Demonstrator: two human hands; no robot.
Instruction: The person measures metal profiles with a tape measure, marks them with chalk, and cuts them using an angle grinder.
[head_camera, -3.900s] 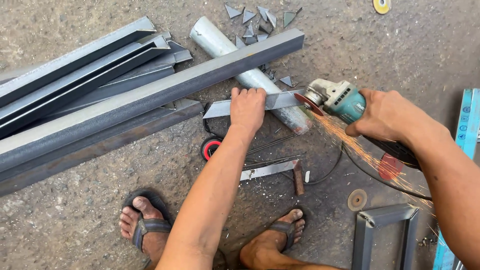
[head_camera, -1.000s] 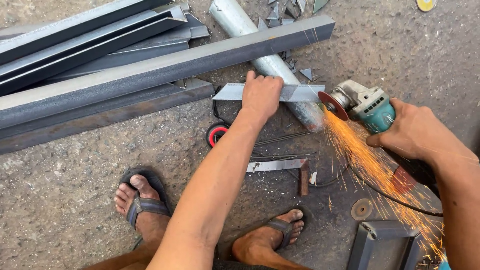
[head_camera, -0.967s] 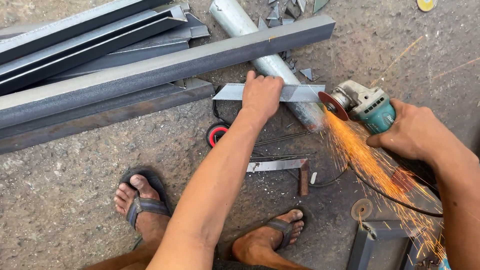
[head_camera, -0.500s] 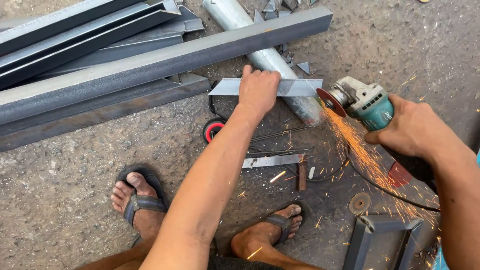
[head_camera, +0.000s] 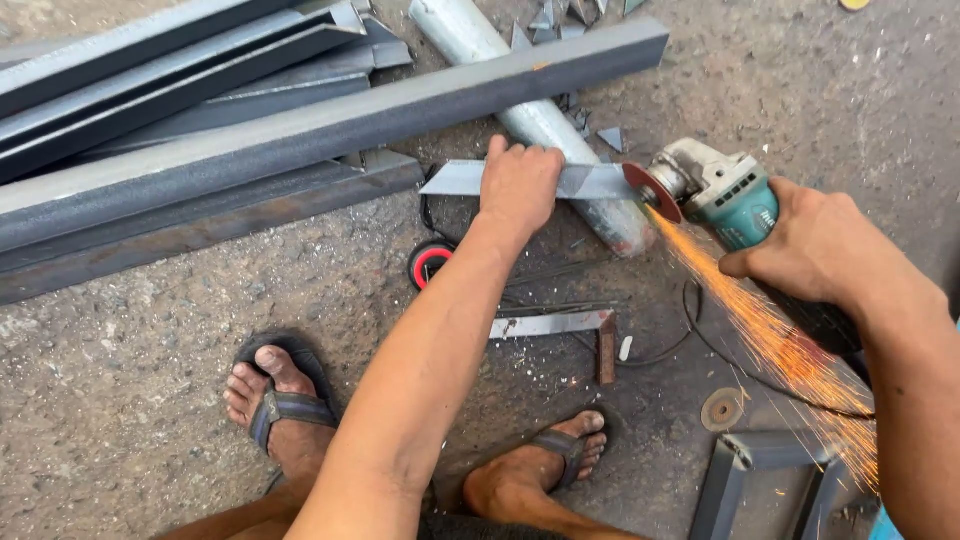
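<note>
My left hand (head_camera: 518, 186) presses down on a short grey steel angle piece (head_camera: 455, 179) that lies across a pale round pipe (head_camera: 540, 125). My right hand (head_camera: 815, 245) grips a teal angle grinder (head_camera: 725, 195). Its red disc (head_camera: 652, 192) touches the right end of the angle piece, and orange sparks (head_camera: 775, 340) stream down to the right. My feet in sandals stand on the concrete below.
Long grey steel bars (head_camera: 250, 130) are stacked at the upper left. A steel square (head_camera: 560, 325), a red-rimmed disc (head_camera: 430, 264), a worn disc (head_camera: 721, 409) and the grinder's black cable lie on the floor. A grey frame piece (head_camera: 760, 475) sits lower right. Small cut triangles (head_camera: 555, 15) lie at the top.
The view has shifted slightly. The grinder stays at the end of the angle piece and sparks keep flying down to the right; my left hand holds the piece as before.
</note>
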